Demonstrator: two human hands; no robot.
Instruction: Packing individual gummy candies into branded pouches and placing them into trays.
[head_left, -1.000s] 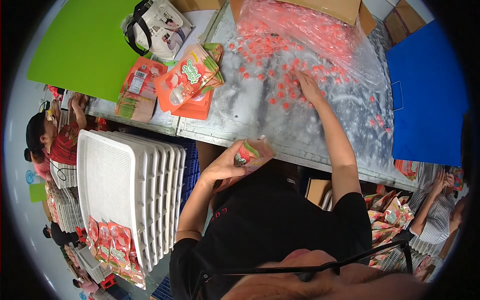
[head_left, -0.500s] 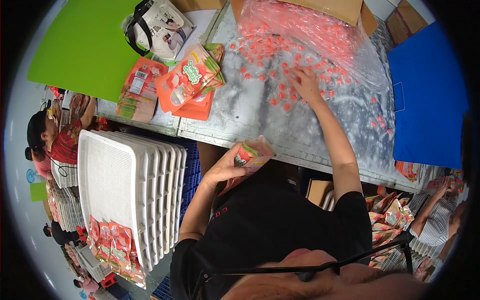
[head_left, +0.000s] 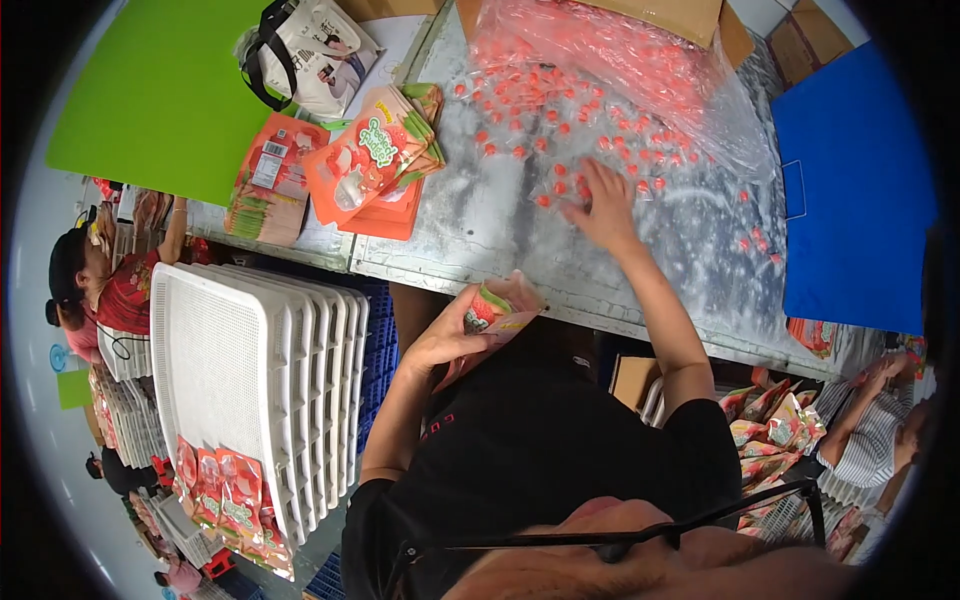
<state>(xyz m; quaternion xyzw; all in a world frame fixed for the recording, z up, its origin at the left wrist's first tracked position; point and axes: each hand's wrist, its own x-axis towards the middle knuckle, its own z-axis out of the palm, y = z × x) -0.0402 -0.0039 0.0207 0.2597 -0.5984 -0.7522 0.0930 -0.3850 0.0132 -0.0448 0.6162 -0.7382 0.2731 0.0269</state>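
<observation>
Against the near table edge, my left hand (head_left: pixel 448 338) is closed round a red and clear candy pouch (head_left: pixel 512 308), its mouth turned upward. My right hand (head_left: pixel 606 212) reaches over the table, thumb spread from the fingers, palm down among small red wrapped candies (head_left: pixel 560 188). Whether any candy lies beneath its palm is hidden. Farther back, more candies spill from a large clear plastic bag (head_left: pixel 640 70) lying at a cardboard box. Left of them sits a stack of flat printed pouches (head_left: pixel 365 165), with another pile of pouches (head_left: pixel 272 190) beside it.
A white tote bag (head_left: pixel 318 62) stands behind the pouches, near a green board (head_left: pixel 150 95). On the right is a blue panel (head_left: pixel 855 190). Stacked white trays (head_left: pixel 215 340) rise at my left, filled pouches on top. Other people work on both sides.
My right hand has drawn back toward me over the candies, and its thumb and fingers have spread. My left hand keeps holding the pouch in nearly the same place.
</observation>
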